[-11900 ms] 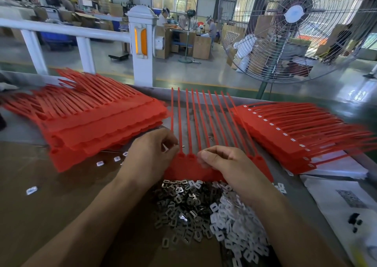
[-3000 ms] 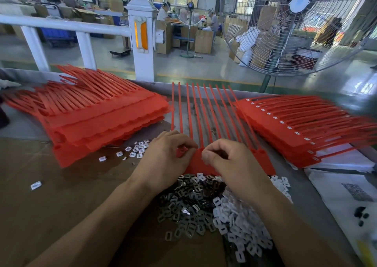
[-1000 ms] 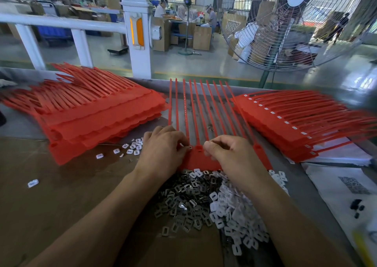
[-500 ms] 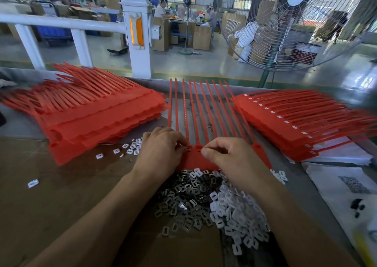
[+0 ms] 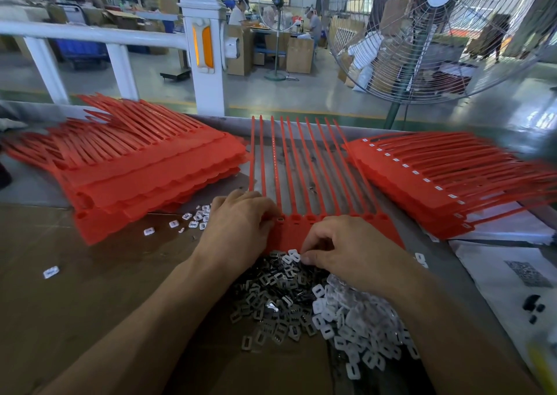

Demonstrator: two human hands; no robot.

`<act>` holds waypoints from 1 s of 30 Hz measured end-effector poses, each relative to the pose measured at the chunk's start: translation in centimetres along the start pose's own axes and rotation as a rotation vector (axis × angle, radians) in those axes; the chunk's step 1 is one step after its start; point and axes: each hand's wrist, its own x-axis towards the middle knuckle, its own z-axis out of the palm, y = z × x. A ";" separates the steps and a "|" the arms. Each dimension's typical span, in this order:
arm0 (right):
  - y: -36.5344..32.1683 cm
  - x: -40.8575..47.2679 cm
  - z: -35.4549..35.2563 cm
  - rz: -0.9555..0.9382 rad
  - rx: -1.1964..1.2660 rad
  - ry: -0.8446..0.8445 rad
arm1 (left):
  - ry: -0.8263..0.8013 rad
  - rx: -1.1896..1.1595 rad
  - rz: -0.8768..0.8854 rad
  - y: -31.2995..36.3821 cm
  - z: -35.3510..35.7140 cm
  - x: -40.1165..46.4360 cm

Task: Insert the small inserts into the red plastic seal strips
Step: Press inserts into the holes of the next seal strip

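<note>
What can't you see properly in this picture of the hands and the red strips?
All in the head view:
- Near part of the red seal strip sheet: covered by the left hand and right hand.
- What the right hand's fingertips pinch at the insert pile: too small to tell.
- Right stack of strips: blurred, cut off by the right edge.
- Printed paper: its print is too small to read.
</note>
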 end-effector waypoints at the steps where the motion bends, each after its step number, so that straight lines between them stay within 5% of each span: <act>1: 0.0 -0.1 0.0 -0.004 -0.001 0.004 | 0.000 0.001 0.005 0.0 0.0 0.0; 30: -0.3 -0.5 -0.5 -0.003 -0.005 -0.038 | -0.083 -0.070 0.005 0.0 -0.5 -0.3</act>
